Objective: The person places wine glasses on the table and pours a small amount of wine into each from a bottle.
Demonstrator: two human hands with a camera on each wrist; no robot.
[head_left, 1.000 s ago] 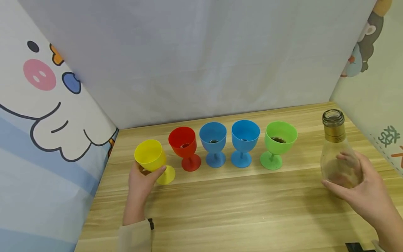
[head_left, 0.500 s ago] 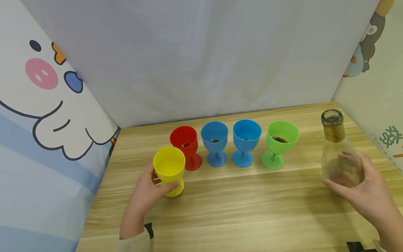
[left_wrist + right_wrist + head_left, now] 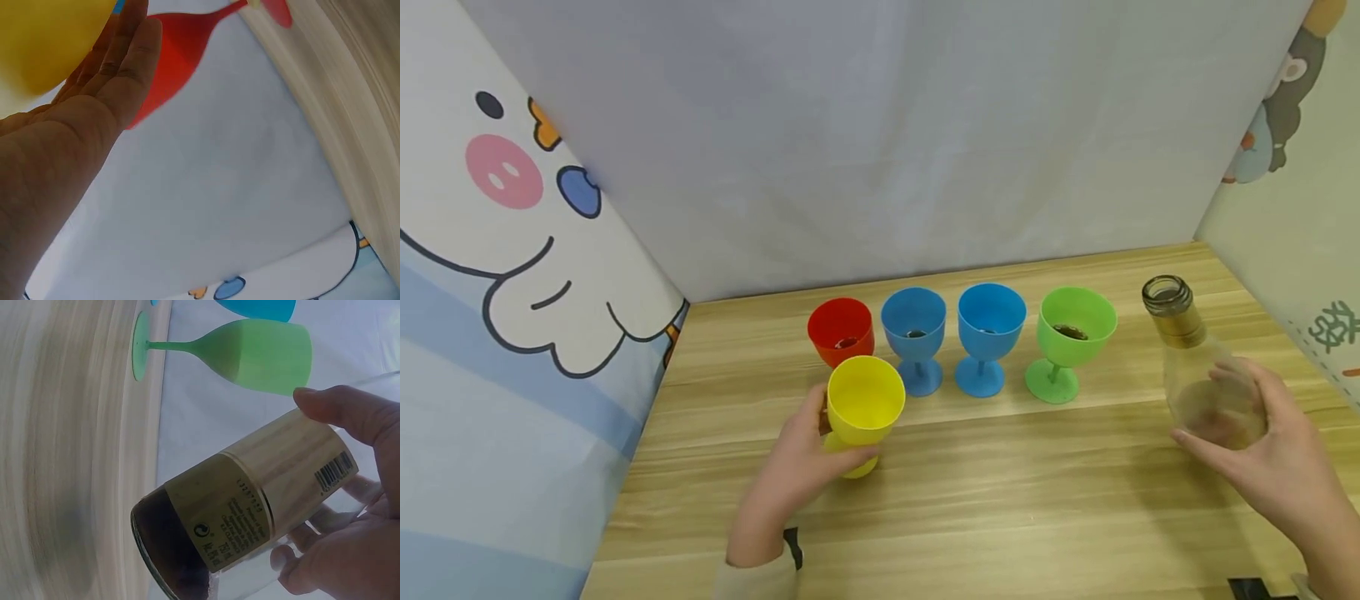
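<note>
My left hand [image 3: 801,458] grips a yellow plastic goblet [image 3: 867,404], thumb across its front, in front of the red goblet [image 3: 840,332]. No liquid shows in the yellow bowl. In the left wrist view the yellow bowl [image 3: 44,50] fills the upper left corner, beside the fingers. At the right, my right hand [image 3: 1273,442] holds a clear glass bottle [image 3: 1198,371] with a gold neck band, off the table, its mouth leaning slightly left. The right wrist view shows the bottle's label [image 3: 234,519] and dark liquid [image 3: 172,544] near its base.
Behind the yellow goblet stand two blue goblets [image 3: 914,323] and a green goblet [image 3: 1075,329] in a row with the red one. Dark liquid shows in these. A pale curtain [image 3: 880,167] backs the wooden table [image 3: 970,508]; printed cloths hang on both sides.
My left hand has carried the yellow goblet rightward and nearer me, from the row's left end to before the red goblet. The bottle's neck has just tipped a little left.
</note>
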